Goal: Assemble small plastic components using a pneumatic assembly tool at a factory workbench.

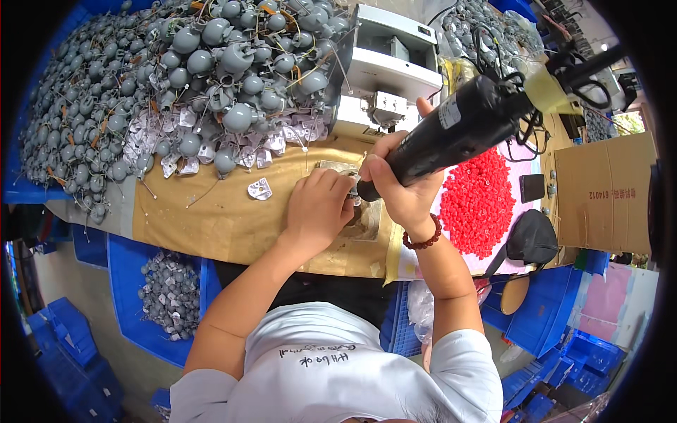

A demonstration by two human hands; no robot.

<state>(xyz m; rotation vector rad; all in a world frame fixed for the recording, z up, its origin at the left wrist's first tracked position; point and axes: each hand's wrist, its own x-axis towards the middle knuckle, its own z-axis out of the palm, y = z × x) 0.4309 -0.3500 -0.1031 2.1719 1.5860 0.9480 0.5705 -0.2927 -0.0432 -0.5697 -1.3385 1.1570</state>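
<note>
My right hand (405,194) is wrapped round a black electric screwdriver (451,130), which slants down to the left with its tip end close to my left fingers. A beaded bracelet (424,243) circles that wrist. My left hand (317,211) is closed, its fingertips pressed on a small piece at a worn block (365,227) on the table. The fingers and the screwdriver's nose hide most of that piece, so its kind cannot be made out. Left of the hand lies a loose white plastic part (259,189).
Grey round parts with wires (236,60) are heaped at the back left, above white plastic pieces (151,134). A white machine (391,60) stands behind my hands. Red small parts (479,201) spread at right, beside a black pouch (532,236) and cardboard box (606,190). A blue bin (127,282) sits below left.
</note>
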